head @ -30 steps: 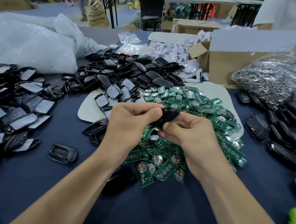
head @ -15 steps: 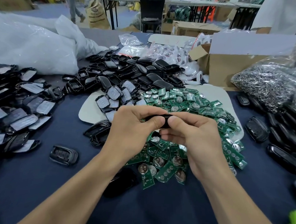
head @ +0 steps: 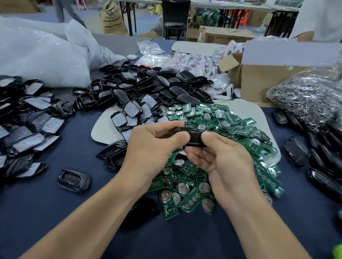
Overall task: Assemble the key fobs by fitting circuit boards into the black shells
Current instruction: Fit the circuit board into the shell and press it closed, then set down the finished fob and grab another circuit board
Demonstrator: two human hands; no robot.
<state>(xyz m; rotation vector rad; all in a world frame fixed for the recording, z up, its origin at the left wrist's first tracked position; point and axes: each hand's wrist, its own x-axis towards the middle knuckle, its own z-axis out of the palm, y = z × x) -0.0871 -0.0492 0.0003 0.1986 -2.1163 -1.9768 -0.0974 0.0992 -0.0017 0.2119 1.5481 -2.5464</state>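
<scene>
Black shell (head: 192, 137): glossy, rounded, seen edge-on, held up between both hands just above the board heap. Can't see inside it tbh.
Left hand (head: 151, 148): thumb and fingers pinching the shell's left end.
Right hand (head: 223, 163): thumb tip pressed on the shell's right end, other fingers curled underneath.
Circuit boards (head: 226, 124): big green heap with round silver discs on them, on a pale mat (head: 100, 131) right under the hands.
Spare shells (head: 148, 84): black pile behind the boards, some with grey pads.
Table (head: 43, 211): dark blue cloth.
</scene>
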